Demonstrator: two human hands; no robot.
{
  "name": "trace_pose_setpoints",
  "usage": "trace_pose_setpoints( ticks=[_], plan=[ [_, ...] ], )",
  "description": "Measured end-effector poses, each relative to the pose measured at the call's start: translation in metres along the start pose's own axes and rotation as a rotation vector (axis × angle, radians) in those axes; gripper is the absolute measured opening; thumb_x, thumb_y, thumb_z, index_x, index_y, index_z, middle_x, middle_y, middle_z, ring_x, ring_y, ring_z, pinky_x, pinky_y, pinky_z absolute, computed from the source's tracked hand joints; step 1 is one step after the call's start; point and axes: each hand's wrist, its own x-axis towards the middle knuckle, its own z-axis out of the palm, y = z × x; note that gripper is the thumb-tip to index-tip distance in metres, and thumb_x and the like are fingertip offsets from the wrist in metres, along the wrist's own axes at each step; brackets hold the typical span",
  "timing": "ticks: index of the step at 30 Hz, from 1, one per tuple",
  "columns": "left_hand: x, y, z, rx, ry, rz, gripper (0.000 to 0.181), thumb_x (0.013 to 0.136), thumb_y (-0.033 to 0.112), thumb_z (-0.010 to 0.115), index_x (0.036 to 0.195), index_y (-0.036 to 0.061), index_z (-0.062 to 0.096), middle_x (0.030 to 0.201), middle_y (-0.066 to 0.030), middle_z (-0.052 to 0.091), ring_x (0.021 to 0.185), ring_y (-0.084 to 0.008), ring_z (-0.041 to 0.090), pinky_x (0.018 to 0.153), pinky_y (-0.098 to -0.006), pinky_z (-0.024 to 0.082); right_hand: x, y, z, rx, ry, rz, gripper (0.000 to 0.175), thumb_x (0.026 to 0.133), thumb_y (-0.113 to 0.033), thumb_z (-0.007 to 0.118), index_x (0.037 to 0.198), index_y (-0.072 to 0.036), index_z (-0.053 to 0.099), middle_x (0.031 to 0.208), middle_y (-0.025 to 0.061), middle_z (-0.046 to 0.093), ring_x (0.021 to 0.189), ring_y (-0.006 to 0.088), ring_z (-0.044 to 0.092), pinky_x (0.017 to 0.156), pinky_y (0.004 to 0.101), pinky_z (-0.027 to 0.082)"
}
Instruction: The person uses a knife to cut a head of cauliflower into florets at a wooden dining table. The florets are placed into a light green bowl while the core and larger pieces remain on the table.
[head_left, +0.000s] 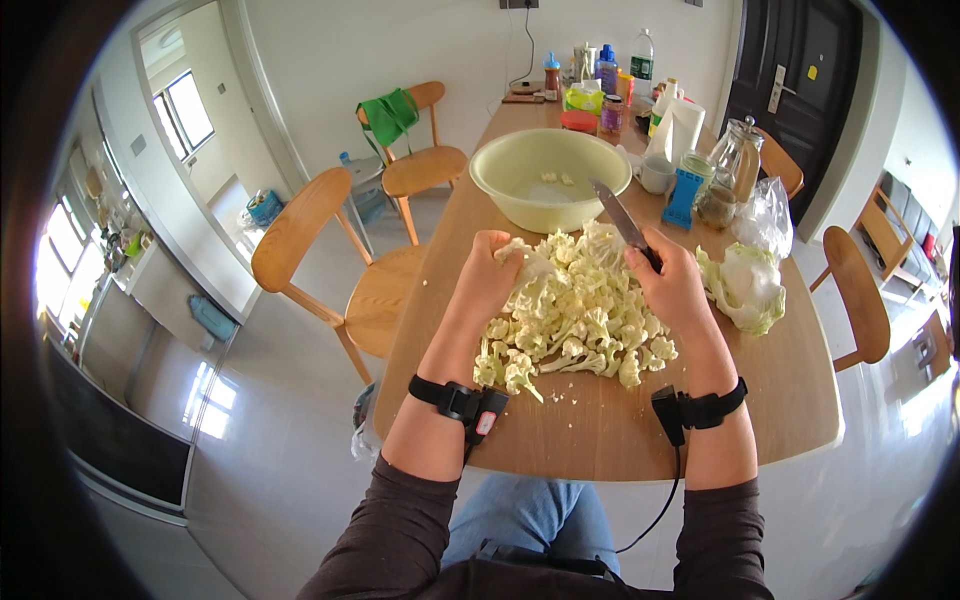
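Observation:
A heap of cut cauliflower florets (585, 330) lies on the wooden table (600, 442) in front of me. My left hand (493, 270) grips a piece of cauliflower (531, 274) over the heap's left side. In my right hand (667, 274) is a kitchen knife (621, 217) by its dark handle, the blade pointing up and left toward the basin. A pale green plastic basin (502, 206) stands just beyond the heap, with a few small white pieces inside. Right of my right hand rests a larger cauliflower head (750, 289) with pale leaves.
A blue holder (682, 199), a white mug (657, 175), a glass pitcher (735, 150) and a clear plastic bag (766, 214) stand right of the basin. Bottles and jars (611, 112) crowd the far end. Wooden chairs (382, 300) flank the table. A cable hangs from my right wrist strap.

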Motion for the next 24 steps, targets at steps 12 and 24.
trace_pose_setpoints(
  ticks=[12, 24],
  plan=[
    [0.008, -0.015, 0.001, 0.105, -0.095, 0.093, 0.036, 0.089, 0.029, 0.063, 0.112, 0.0017, 0.058, 0.119, -0.0195, 0.056, 0.111, -0.0291, 0.055, 0.094, -0.0362, 0.043, -0.003, -0.007, 0.01, 0.081, -0.082, 0.035, 0.024, 0.089, -0.021, 0.065, 0.1, 0.0, 0.064, 0.076, 0.0063, 0.065, 0.07, 0.0121, 0.057, 0.068, 0.0289, 0.046],
    [-0.026, 0.025, -0.013, 0.398, -0.605, 0.338, 0.048, 0.074, 0.043, 0.076, 0.1, 0.0046, 0.064, 0.107, -0.0108, 0.062, 0.111, -0.0267, 0.05, 0.093, -0.0376, 0.042, -0.006, -0.006, 0.016, -0.021, -0.142, -0.104, 0.028, 0.088, -0.021, 0.069, 0.102, 0.002, 0.064, 0.083, 0.0111, 0.066, 0.074, 0.016, 0.058, 0.071, 0.031, 0.048]
  ],
)
